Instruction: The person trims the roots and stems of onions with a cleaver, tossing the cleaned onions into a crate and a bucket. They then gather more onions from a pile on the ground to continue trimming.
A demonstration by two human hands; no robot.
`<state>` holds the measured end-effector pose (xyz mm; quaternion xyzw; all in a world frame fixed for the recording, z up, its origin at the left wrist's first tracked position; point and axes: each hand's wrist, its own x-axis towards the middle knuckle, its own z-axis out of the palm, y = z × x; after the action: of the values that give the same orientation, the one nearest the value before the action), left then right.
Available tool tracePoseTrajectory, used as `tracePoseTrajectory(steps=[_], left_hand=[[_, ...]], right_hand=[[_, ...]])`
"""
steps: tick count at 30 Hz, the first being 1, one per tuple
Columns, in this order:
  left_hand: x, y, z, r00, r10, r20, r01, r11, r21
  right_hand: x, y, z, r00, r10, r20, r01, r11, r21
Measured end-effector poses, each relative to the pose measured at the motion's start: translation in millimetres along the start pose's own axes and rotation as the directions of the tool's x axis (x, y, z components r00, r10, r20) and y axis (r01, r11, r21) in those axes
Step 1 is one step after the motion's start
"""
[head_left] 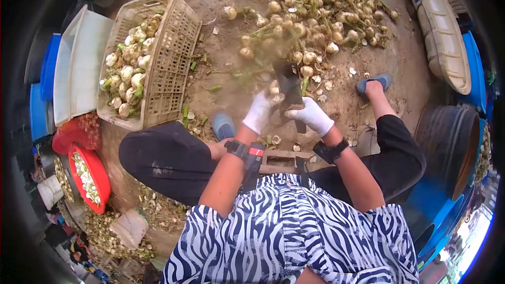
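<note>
My left hand [261,111], in a white glove, has its fingers closed around a garlic bulb [274,88], partly hidden by the glove and blurred. Beside it, a dark blade [288,80] stands between my hands. My gloved right hand [314,117] is closed against the right side of the blade. Whether it grips the blade, its handle or a stem is hidden. Just beyond the right fingers lies another garlic bulb [306,71], its green stem pointing toward that hand.
A large heap of garlic [321,16] covers the ground ahead. At left stands a plastic crate [164,58] of bulbs, beside a white bin [79,68]. A red basin [101,163] holds trimmed pieces. Dark tubs [447,137] stand at right, and cut scraps litter the ground.
</note>
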<state>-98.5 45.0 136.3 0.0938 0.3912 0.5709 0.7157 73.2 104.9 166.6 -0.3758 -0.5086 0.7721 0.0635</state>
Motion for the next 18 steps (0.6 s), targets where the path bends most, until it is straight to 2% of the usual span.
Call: tracePoseTrajectory(steps=[2, 3, 4, 5, 6, 7, 8, 9, 10, 12, 13, 15, 16, 18], left_hand=[[-12.5, 20.5, 14.2, 0.982, 0.185, 0.026, -0.186, 0.955, 0.231], [-21.1, 35.7, 25.8, 0.980, 0.196, 0.026, -0.197, 0.953, 0.231], [-28.6, 53.4, 36.7, 0.960, 0.272, 0.065, -0.274, 0.866, 0.419], [-33.6, 62.6, 42.8, 0.935, 0.331, 0.124, -0.338, 0.734, 0.588], [-30.2, 57.1, 33.8, 0.935, 0.329, 0.136, -0.343, 0.731, 0.590], [-25.4, 52.2, 25.4, 0.920, 0.329, 0.211, -0.390, 0.748, 0.537], [-23.5, 53.1, 26.2, 0.901, 0.329, 0.284, -0.430, 0.765, 0.480], [-20.8, 55.7, 25.6, 0.774, 0.496, 0.394, -0.589, 0.334, 0.736], [-20.3, 53.4, 26.8, 0.775, 0.488, 0.401, -0.590, 0.331, 0.737], [-24.6, 50.7, 33.4, 0.888, 0.421, 0.188, -0.453, 0.723, 0.522], [-29.5, 52.4, 32.6, 0.889, 0.420, 0.183, -0.449, 0.721, 0.527], [-47.7, 71.5, 45.9, 0.870, 0.386, 0.307, -0.439, 0.323, 0.838], [-48.3, 64.3, 40.0, 0.874, 0.380, 0.303, -0.432, 0.321, 0.843], [-41.2, 36.7, 10.8, 0.934, 0.308, 0.180, -0.351, 0.705, 0.616]], right_hand=[[-22.2, -28.1, 13.7, 0.966, -0.174, -0.192, 0.148, 0.979, -0.143], [-31.5, -34.3, 17.1, 0.891, -0.338, -0.304, 0.230, 0.912, -0.340], [-38.9, -45.6, 17.8, 0.802, -0.505, -0.320, 0.178, 0.712, -0.679], [-48.8, -62.4, 21.6, 0.778, -0.574, -0.257, 0.150, 0.567, -0.810], [-58.4, -77.8, 24.5, 0.752, -0.632, -0.188, 0.110, 0.402, -0.909], [-64.4, -89.3, 28.8, 0.743, -0.639, -0.199, 0.102, 0.401, -0.910], [-69.0, -97.8, 33.4, 0.776, -0.619, -0.116, 0.093, 0.295, -0.951], [-72.2, -101.0, 36.8, 0.810, -0.585, -0.036, 0.091, 0.187, -0.978], [-74.6, -99.8, 38.4, 0.807, -0.589, -0.046, 0.086, 0.194, -0.977], [-76.2, -96.4, 40.6, 0.781, -0.624, 0.014, 0.131, 0.142, -0.981], [-77.2, -94.9, 43.1, 0.782, -0.623, 0.016, 0.136, 0.146, -0.980], [-79.2, -92.0, 49.4, 0.805, -0.591, 0.043, 0.144, 0.125, -0.982], [-79.4, -87.6, 50.0, 0.806, -0.591, 0.039, 0.147, 0.135, -0.980], [-74.7, -76.5, 48.9, 0.735, -0.676, 0.049, 0.140, 0.081, -0.987]])
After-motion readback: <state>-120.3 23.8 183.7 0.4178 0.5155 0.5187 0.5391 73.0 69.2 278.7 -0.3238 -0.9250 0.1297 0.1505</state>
